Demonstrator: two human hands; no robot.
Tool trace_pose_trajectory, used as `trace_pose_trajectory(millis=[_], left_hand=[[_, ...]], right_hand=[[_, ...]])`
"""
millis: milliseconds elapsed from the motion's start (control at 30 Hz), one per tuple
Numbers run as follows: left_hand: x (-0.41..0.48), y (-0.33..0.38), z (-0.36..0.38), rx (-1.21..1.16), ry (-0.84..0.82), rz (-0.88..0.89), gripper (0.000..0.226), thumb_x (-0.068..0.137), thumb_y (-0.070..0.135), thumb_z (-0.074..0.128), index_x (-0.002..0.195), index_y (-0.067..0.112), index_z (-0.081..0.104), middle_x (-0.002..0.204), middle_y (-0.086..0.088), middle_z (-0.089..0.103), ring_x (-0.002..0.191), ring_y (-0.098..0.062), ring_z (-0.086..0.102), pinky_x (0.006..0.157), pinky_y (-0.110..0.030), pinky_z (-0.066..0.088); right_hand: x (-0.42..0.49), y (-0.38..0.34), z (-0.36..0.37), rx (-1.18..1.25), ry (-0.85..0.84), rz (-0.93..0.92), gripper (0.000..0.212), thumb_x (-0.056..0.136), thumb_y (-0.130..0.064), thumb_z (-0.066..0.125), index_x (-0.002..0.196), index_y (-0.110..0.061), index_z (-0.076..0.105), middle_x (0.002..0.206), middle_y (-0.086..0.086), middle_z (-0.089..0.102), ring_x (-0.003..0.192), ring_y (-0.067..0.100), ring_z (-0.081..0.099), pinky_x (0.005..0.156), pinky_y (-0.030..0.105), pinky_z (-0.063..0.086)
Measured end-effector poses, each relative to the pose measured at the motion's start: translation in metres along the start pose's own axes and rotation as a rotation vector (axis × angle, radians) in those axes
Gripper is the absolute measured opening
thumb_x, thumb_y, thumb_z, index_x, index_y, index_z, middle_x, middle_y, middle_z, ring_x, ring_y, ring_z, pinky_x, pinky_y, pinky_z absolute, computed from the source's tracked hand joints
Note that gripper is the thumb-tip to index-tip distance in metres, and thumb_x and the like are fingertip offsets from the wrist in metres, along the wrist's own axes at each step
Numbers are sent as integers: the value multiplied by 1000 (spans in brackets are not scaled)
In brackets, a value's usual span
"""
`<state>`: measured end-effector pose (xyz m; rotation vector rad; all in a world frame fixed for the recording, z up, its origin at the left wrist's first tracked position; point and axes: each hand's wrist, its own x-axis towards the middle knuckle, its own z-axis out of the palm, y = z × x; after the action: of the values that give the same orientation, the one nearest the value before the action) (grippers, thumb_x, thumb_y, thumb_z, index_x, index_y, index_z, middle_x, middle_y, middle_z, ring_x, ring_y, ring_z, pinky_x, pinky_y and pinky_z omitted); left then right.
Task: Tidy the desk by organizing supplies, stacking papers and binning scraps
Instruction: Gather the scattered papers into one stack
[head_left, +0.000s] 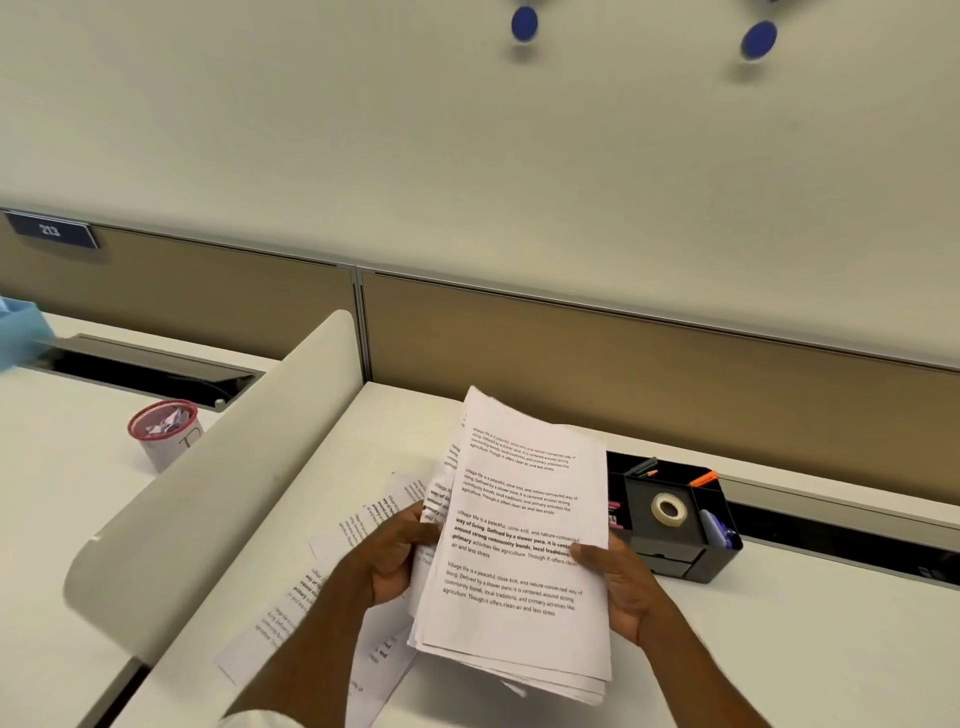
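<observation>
A stack of printed white sheets (519, 561) is held above the white desk (779, 649) between both hands. My left hand (395, 556) grips its left edge. On its right edge my right hand (618, 582) is closed, thumb on the top page. Loose printed sheets (322, 577) lie spread on the desk under and left of the stack. A black desk organizer (675, 514) stands to the right, with a roll of tape (669, 510), pens and markers in it. A small red-rimmed mesh bin (165, 431) with crumpled scraps stands on the neighbouring desk at left.
A curved white divider (218, 493) separates this desk from the left one. A tan partition wall (623, 364) runs along the back. A blue tray (21, 325) is at the far left edge. Cable slots run along the desks' rear.
</observation>
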<state>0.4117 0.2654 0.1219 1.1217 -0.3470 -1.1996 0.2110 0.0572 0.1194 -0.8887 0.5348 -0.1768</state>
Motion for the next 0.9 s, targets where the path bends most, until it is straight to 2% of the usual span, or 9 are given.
trace_pose_trajectory(millis=[100, 167, 233, 367, 467, 567, 667, 800, 900], left_hand=[[-2, -6, 1, 11, 52, -72, 65, 70, 23, 80, 127, -1, 59, 125, -27, 62, 109, -43, 64, 92, -52, 52], [-1, -7, -1, -19, 70, -115, 62, 76, 40, 76, 126, 4, 62, 126, -27, 61, 109, -44, 62, 95, -55, 50], [2, -5, -3, -25, 74, -101, 60, 80, 47, 72, 127, 10, 62, 127, -26, 61, 112, -47, 60, 94, -57, 50], [4, 4, 2, 73, 82, -45, 62, 75, 35, 81, 128, 14, 60, 125, -22, 64, 111, -46, 62, 98, -61, 46], [5, 6, 13, 143, 94, 23, 64, 72, 26, 82, 129, 12, 59, 122, -16, 68, 109, -40, 65, 97, -60, 48], [6, 3, 23, 121, 84, 31, 57, 74, 21, 77, 127, 11, 59, 119, -18, 69, 105, -40, 67, 90, -54, 54], [5, -1, 27, 72, 89, 12, 53, 73, 18, 76, 124, 11, 61, 117, -21, 69, 102, -42, 68, 79, -48, 59], [6, -3, 25, 151, 160, 49, 54, 71, 16, 79, 122, 8, 63, 113, -16, 72, 101, -36, 69, 88, -50, 56], [6, -5, 23, 202, 168, 63, 44, 78, 12, 78, 120, 7, 65, 111, -14, 73, 100, -34, 70, 91, -49, 55]], right_hand=[[-2, -1, -3, -35, 18, -10, 52, 80, 6, 64, 129, -9, 54, 127, 25, 62, 112, 48, 60, 84, 59, 53], [-4, -3, -2, -61, 34, -13, 55, 77, 7, 67, 128, -9, 55, 124, 26, 63, 109, 49, 61, 82, 58, 54], [-5, -4, 0, -90, 36, -4, 58, 72, 5, 71, 126, -10, 57, 121, 26, 64, 106, 49, 63, 81, 58, 54], [-7, -4, 7, -136, 7, 38, 54, 70, 0, 71, 122, -4, 60, 119, 27, 66, 106, 48, 64, 81, 55, 55], [-7, -4, 12, -140, -9, 42, 51, 72, 1, 71, 121, -3, 60, 120, 27, 65, 107, 48, 63, 85, 58, 54], [-3, -4, 15, -141, 35, 32, 48, 76, 3, 68, 123, -3, 58, 118, 28, 66, 106, 49, 63, 89, 64, 50], [-1, -5, 16, -108, 44, -7, 49, 77, 5, 66, 125, -6, 57, 120, 27, 65, 106, 49, 63, 87, 64, 51], [-2, -7, 14, -50, 55, -49, 49, 80, 4, 64, 127, -6, 54, 121, 27, 64, 107, 49, 62, 83, 60, 54], [-6, -8, 13, -89, 48, 4, 44, 81, -4, 66, 125, -4, 58, 120, 26, 65, 107, 47, 63, 86, 60, 53]])
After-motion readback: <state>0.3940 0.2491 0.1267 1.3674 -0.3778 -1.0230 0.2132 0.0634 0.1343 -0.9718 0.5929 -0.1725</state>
